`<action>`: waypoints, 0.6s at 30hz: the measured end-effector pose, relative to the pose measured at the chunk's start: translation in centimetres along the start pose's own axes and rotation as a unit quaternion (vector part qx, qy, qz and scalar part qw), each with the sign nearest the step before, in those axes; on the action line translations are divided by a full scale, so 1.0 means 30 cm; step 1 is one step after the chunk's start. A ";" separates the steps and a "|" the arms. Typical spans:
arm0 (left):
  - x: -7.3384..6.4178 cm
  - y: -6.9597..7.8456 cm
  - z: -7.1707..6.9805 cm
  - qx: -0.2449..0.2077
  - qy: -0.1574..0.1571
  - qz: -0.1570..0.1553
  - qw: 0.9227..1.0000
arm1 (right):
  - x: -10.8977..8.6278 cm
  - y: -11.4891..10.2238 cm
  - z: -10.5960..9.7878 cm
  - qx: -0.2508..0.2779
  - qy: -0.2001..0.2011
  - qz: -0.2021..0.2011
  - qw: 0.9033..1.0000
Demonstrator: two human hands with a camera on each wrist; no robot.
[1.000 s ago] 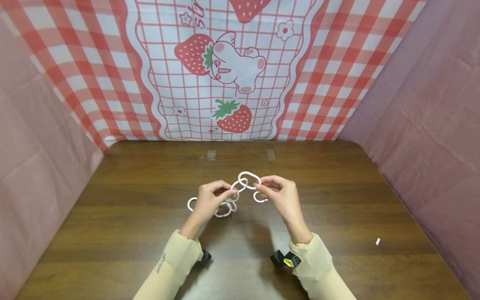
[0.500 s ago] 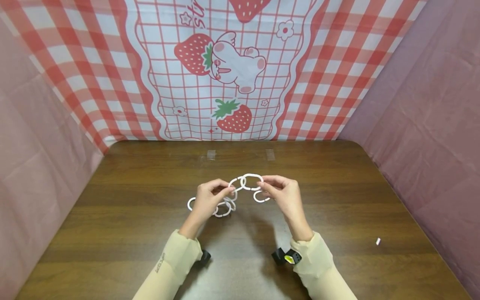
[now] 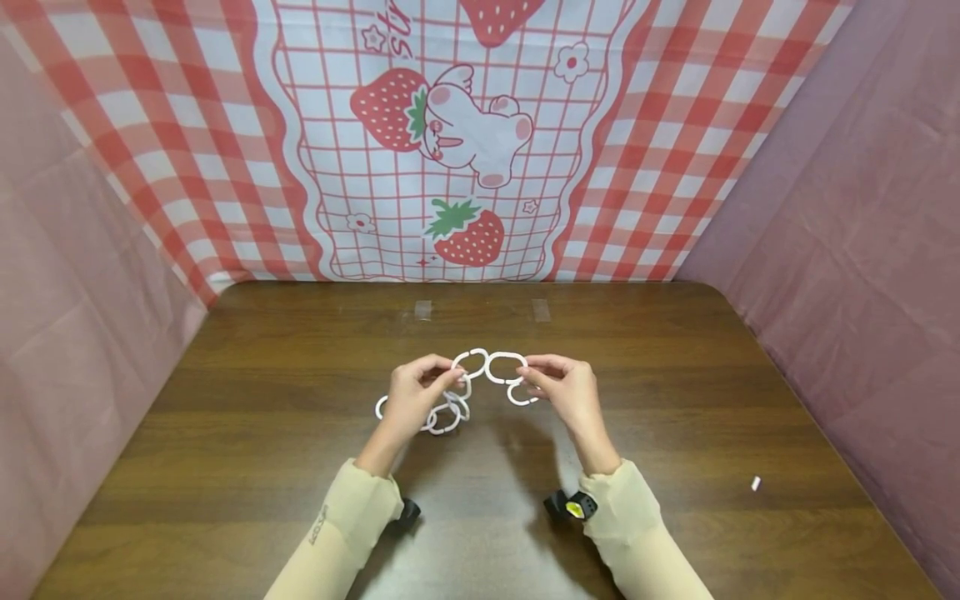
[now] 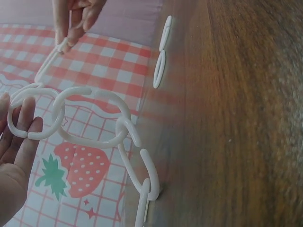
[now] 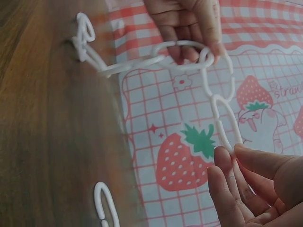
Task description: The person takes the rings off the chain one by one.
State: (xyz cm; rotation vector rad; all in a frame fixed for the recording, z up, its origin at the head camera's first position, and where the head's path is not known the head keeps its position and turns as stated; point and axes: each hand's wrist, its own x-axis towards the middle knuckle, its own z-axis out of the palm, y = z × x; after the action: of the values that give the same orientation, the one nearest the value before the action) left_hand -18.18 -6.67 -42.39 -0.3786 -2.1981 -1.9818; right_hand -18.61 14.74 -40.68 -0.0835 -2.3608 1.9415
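While head view shows one separate link (image 3: 511, 394), left-wrist suggests two.

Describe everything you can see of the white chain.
The white chain is made of smooth, slightly glossy oval links that look like plastic, some with visible gaps in their rims. One stretch is held up between the left hand and the right hand, both pinching links. From the left hand it runs down, and its trailing links appear to rest on the brown table.
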 end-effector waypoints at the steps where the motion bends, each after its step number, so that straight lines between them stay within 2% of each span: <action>1: 0.001 0.001 -0.001 0.001 0.002 0.002 1.000 | 0.002 0.004 0.002 -0.005 0.000 -0.001 1.000; 9: 0.000 0.006 -0.002 -0.001 0.003 0.011 1.000 | 0.022 0.037 0.011 -0.035 0.001 0.009 0.999; 13: 0.000 0.009 -0.004 0.002 0.003 0.012 1.000 | 0.035 0.054 0.016 -0.082 -0.002 0.006 0.997; 18: 0.001 0.004 -0.003 -0.002 0.004 0.007 1.000 | 0.046 0.074 0.023 -0.155 0.000 -0.006 0.988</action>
State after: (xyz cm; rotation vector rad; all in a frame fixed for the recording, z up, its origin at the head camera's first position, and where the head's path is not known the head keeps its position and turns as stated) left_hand -18.17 -6.74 -42.27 -0.3852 -2.1814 -1.9782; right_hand -20.07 14.62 -42.94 -0.0894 -2.6348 1.5517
